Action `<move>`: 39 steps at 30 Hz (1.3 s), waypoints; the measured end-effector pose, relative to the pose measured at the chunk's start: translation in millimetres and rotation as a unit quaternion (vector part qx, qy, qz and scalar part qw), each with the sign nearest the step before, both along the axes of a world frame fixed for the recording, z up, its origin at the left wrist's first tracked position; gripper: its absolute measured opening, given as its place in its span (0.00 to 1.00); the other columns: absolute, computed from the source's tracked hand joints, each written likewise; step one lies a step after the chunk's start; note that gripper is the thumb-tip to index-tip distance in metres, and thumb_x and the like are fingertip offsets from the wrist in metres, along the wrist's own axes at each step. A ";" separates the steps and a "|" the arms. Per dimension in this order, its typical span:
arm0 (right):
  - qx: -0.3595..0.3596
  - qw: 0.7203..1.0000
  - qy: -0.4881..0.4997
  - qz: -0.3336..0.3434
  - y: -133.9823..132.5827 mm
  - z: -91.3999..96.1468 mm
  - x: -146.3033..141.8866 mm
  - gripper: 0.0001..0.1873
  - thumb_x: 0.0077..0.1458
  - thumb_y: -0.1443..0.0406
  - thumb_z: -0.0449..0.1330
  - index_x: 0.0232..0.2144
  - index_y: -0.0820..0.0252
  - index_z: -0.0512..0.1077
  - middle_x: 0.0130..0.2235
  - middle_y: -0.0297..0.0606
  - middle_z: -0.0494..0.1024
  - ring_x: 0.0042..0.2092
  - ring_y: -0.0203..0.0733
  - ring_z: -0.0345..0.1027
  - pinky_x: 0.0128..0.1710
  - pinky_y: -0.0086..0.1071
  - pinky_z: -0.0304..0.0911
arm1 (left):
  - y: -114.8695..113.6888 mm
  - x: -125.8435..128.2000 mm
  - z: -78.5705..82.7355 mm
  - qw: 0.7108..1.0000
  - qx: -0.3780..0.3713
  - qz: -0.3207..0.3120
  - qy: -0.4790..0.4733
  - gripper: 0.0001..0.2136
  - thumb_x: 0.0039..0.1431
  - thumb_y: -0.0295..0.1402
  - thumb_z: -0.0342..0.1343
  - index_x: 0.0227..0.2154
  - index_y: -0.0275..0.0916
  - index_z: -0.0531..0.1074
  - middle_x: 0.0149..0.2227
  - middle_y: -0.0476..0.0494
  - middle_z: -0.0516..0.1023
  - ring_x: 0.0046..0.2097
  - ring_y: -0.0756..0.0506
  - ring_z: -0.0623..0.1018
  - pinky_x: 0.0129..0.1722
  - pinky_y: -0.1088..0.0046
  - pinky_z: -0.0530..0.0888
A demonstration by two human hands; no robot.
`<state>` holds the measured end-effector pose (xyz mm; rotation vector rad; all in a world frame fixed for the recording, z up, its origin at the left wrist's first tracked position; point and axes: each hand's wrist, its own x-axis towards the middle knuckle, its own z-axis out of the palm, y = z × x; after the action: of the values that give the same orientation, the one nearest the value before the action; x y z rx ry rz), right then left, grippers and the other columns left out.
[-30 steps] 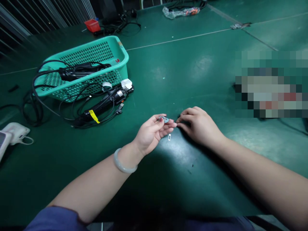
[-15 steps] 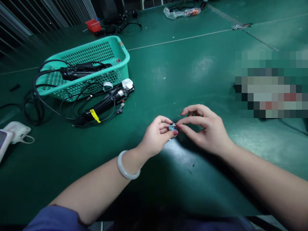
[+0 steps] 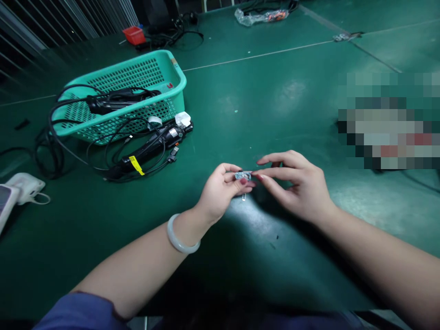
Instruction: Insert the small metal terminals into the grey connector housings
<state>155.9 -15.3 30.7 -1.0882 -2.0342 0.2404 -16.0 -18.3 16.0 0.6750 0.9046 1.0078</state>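
Observation:
My left hand [image 3: 218, 190] is closed, pinching a small grey-blue part [image 3: 242, 176] that looks like a little circuit board between thumb and fingers. My right hand [image 3: 299, 185] comes in from the right, its thumb and index fingertips pinched together at the part's right edge. What lies between those two tips is too small to make out. The other right fingers are curled above. Just below the left fingertips shows a small pale, frame-like piece [image 3: 244, 197]; whether it lies on the green table [image 3: 220, 275] or hangs is unclear.
A turquoise basket [image 3: 178, 82] with black cabled devices stands at the left. Beside it lies a black handheld tool [image 3: 147, 149] with a yellow tag. White devices [image 3: 25, 188] are at the left edge, a red tray [image 3: 134, 35] farther back. The object at right is pixelated.
The small part has tilted and shifted slightly left in my left hand, with the left thumb now further over it. More of the pale frame-like piece below shows. My right hand stays nearly in place.

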 end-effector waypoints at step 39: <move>-0.136 0.975 -0.174 0.004 7.7 -19.8 1.6 0.06 0.56 0.66 0.57 0.32 0.59 0.75 0.35 0.40 0.77 0.38 0.45 0.69 0.40 0.38 0.65 | 7.4 -0.8 -1.0 0.996 0.003 0.090 0.011 0.10 0.51 0.24 0.60 0.37 0.36 0.68 0.40 0.46 0.78 0.36 0.52 0.79 0.42 0.73 0.72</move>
<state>157.5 -7.6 10.9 -1.3689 -2.3657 0.3621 -16.7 -10.8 15.0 0.6180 0.9953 1.1660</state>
